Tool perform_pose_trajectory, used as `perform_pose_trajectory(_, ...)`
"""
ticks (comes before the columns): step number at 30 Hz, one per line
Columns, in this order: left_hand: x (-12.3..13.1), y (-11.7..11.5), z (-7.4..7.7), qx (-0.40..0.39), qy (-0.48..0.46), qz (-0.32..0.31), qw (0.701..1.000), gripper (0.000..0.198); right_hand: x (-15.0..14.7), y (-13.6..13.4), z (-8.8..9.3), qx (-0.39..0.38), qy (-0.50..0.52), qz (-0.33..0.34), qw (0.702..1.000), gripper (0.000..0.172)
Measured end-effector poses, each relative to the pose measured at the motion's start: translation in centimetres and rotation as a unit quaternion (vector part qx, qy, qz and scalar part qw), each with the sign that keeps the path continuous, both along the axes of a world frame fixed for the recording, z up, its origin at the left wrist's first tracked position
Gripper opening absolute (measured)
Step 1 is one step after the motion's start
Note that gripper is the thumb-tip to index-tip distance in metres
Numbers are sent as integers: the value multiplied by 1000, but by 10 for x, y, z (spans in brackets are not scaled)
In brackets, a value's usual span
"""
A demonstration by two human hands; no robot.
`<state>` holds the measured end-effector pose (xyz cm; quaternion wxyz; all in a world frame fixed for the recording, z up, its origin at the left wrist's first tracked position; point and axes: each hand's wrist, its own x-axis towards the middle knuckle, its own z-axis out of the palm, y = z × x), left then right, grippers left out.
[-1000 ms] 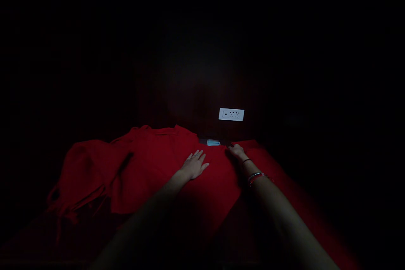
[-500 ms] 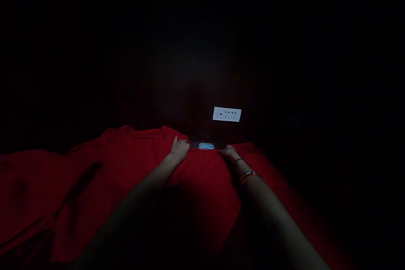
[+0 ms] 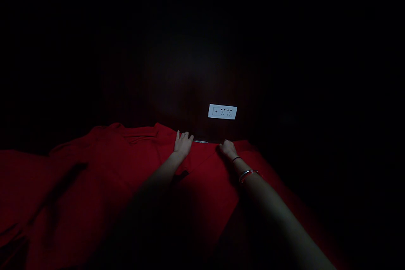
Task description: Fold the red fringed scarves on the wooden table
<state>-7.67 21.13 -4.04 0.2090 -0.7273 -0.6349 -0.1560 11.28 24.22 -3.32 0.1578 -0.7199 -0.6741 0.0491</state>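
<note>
A large red cloth lies spread over a dark surface in a very dim room. My left hand rests flat on the cloth's far edge with its fingers stretched out. My right hand sits on the same far edge a little to the right, its fingers curled onto the fabric; whether it pinches the cloth is too dark to tell. Bangles and a thread circle my right wrist. A thin pale object shows just beyond the cloth, between the hands.
A white socket plate is fixed on the dark wall behind the cloth. The cloth bunches into folds at the left. Everything else around is in darkness.
The cloth has been pushed toward the wall, now almost covering the pale object. My left hand has gone from mid-cloth to the far edge. The view has moved closer.
</note>
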Motion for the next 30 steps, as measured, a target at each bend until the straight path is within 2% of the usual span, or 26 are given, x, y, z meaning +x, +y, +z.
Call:
perform_pose_trajectory(3, 2, -26, -6, 2, -24, -55, 998, 31, -1, -17, -4, 37, -5, 76, 996, 31)
perform_pose_trajectory(6, 2, -73, -11, -67, -56, -97, 991, 30, 3, -44, -7, 69, -23, 192, 979, 25)
perform_pose_trajectory(9, -2, -120, -17, -132, -62, -74, 987, 37, 11, -81, -8, 69, -11, 269, 960, 23)
perform_pose_trajectory(12, -12, -149, -22, -188, -48, -35, 980, 42, 17, -123, -11, 48, 15, 344, 938, 24)
perform_pose_trajectory(15, -25, -155, -22, -225, -65, -8, 972, 37, 18, -164, -19, 27, -6, 433, 901, 26)
perform_pose_trajectory(17, -31, -153, -19, -259, -118, -1, 959, 26, 16, -183, -26, 35, -47, 459, 886, 24)
perform_pose_trajectory(20, -33, -149, -16, -296, -202, -9, 934, 11, 9, -195, -34, 64, -101, 427, 896, 19)
perform_pose_trajectory(22, -31, -149, -13, -287, -224, -15, 931, 12, 5, -195, -35, 71, -127, 406, 902, 18)
perform_pose_trajectory(26, -30, -152, 1, -249, -245, -29, 937, 18, 1, -192, -16, 98, -125, 391, 907, 16)
perform_pose_trajectory(30, -46, -162, 19, -182, -247, -30, 951, 16, -4, -199, 6, 138, -72, 412, 898, 15)
